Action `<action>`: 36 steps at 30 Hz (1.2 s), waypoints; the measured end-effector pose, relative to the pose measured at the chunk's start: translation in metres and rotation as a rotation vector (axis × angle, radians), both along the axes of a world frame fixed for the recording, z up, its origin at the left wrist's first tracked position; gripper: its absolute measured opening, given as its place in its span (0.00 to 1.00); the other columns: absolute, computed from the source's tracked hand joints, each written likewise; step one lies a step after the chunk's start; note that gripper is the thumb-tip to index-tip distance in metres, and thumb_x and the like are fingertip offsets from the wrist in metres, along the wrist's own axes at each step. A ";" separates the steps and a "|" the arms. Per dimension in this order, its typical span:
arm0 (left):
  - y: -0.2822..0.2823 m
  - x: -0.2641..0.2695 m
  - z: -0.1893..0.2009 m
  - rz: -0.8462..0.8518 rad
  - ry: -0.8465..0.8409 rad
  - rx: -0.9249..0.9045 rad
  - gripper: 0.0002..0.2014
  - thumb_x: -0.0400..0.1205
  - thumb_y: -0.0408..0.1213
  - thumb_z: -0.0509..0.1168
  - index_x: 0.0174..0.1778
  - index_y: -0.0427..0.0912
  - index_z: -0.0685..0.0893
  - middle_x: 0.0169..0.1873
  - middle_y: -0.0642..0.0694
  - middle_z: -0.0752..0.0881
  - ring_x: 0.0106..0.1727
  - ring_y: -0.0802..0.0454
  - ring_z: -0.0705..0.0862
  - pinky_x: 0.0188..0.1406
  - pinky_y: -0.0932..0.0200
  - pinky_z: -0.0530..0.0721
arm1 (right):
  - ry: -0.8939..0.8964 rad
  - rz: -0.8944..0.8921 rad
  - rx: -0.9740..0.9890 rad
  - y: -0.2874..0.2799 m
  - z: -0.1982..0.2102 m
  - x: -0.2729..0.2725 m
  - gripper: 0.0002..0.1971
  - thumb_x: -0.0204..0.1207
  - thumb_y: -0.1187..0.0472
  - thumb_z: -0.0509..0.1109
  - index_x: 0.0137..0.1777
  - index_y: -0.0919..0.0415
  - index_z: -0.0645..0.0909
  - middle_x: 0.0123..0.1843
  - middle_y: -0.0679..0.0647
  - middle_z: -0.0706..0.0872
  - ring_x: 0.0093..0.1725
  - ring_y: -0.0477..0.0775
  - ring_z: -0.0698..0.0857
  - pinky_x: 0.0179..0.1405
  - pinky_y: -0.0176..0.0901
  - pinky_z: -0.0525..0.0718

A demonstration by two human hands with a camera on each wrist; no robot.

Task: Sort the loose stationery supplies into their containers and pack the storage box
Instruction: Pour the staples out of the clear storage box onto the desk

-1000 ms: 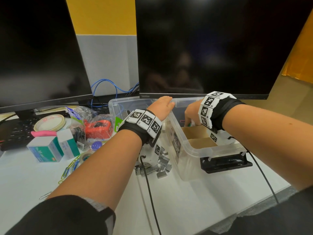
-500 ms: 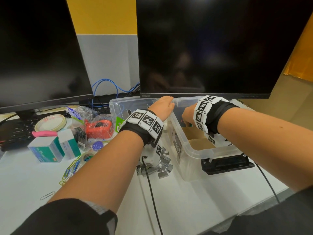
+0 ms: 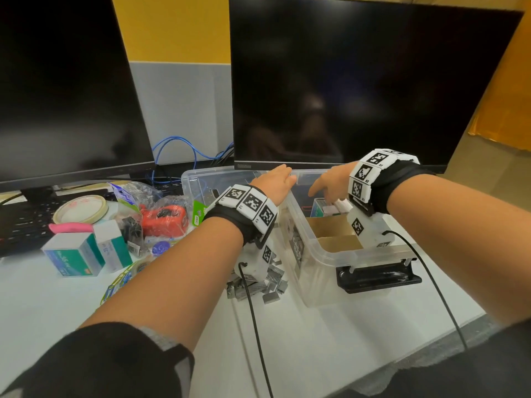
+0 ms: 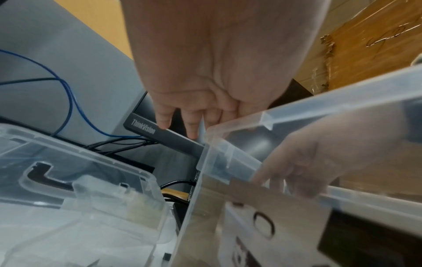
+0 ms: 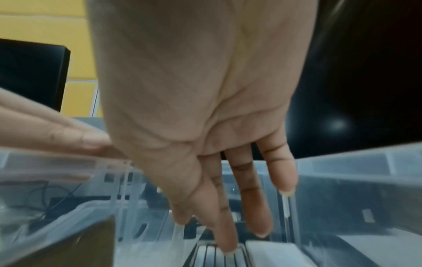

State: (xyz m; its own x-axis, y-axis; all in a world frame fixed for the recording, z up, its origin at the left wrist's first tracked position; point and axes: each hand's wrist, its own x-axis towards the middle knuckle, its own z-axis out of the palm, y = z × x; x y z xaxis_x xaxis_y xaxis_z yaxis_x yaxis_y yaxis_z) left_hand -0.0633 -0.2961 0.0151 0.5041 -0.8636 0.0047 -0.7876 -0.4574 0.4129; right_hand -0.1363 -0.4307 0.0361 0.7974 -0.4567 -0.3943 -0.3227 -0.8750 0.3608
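Two hands work at the clear plastic storage box point(image 3: 324, 255). Only the right wrist view shows the right hand point(image 5: 205, 115) with straight fingers reaching down inside it toward a small white box point(image 5: 271, 252) (blurred). The left hand point(image 3: 274, 182) rests flat on the box's far rim, fingers relaxed. Grey loose staples point(image 3: 273, 285) lie partly hidden under the left wrist.

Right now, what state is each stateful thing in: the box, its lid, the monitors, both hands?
storage box: open, lid off
lid: lying behind the left arm
monitors: both dark
left hand: fingers straight, resting on the box rim
right hand: fingers extended down into the box, gripping nothing
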 end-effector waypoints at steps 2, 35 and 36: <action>0.001 0.003 0.005 -0.010 -0.052 0.018 0.22 0.90 0.39 0.46 0.78 0.34 0.63 0.79 0.39 0.62 0.78 0.43 0.63 0.78 0.45 0.60 | -0.055 0.008 0.035 0.001 0.012 0.000 0.25 0.81 0.66 0.63 0.76 0.48 0.68 0.75 0.54 0.73 0.65 0.56 0.78 0.64 0.45 0.77; 0.291 0.132 -0.035 0.564 -0.041 0.225 0.25 0.76 0.27 0.70 0.70 0.36 0.75 0.65 0.38 0.80 0.67 0.42 0.78 0.63 0.55 0.76 | -0.377 0.592 0.347 0.307 -0.039 0.161 0.26 0.73 0.53 0.74 0.72 0.50 0.73 0.62 0.56 0.84 0.62 0.59 0.81 0.61 0.52 0.82; 0.290 0.133 -0.036 0.571 -0.036 0.216 0.27 0.75 0.27 0.71 0.70 0.35 0.75 0.65 0.38 0.80 0.67 0.42 0.78 0.63 0.54 0.76 | -0.378 0.592 0.343 0.308 -0.041 0.161 0.28 0.74 0.52 0.73 0.73 0.50 0.71 0.63 0.56 0.83 0.63 0.59 0.81 0.61 0.52 0.81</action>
